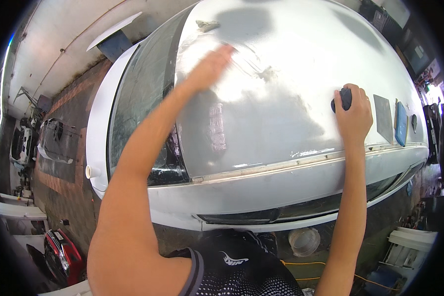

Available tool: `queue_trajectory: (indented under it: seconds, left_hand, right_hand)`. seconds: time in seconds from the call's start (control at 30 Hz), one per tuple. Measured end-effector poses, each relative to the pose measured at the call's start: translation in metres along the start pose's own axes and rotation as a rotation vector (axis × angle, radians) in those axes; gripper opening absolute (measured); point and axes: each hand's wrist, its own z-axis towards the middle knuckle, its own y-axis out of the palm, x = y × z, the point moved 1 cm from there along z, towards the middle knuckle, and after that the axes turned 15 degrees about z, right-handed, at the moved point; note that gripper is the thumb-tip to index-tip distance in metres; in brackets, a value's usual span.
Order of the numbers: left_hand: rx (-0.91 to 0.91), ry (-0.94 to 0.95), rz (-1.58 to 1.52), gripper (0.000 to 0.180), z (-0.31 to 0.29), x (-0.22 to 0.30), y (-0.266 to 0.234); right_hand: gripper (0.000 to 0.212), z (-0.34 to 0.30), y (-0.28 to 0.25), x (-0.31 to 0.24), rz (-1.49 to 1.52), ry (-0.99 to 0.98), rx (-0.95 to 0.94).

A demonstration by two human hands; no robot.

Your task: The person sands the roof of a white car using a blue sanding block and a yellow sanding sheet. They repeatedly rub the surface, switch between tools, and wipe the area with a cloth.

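Both my arms reach over a white car roof (301, 64) with dull grey patches and wet streaks. My left hand (211, 68) is low over the roof near the windshield edge, palm side down; motion smears its fingers, so I cannot make out anything under them. My right hand (355, 111) rests farther right, its fingers curled round a dark, rounded pad (346, 98) against the roof. A crumpled, light-coloured cloth (208, 25) lies beyond my left hand. Right of my right hand lie a grey sheet like sandpaper (383, 118) and a blue block (401, 123).
A small dark piece (414, 123) sits past the blue block. The windshield (142, 93) slopes away at left. Below the car's near side stands a translucent bucket (304, 240), with an orange cord (301, 263) on the floor. A red car part (64, 256) is at lower left.
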Motion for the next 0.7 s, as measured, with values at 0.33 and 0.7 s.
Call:
queue_trajectory:
  seconds: [0.33,0.7]
  left_hand:
    - [-0.027,-0.061,-0.049,0.059,-0.032,0.018,-0.009]
    - [-0.048,-0.321,-0.083,0.065,-0.052,-0.001,-0.024]
  right_hand:
    - [0.024,0.0,-0.003,0.005,-0.02,0.003,-0.008]
    - [0.024,0.002,0.001,0.003,-0.03,-0.018,-0.01]
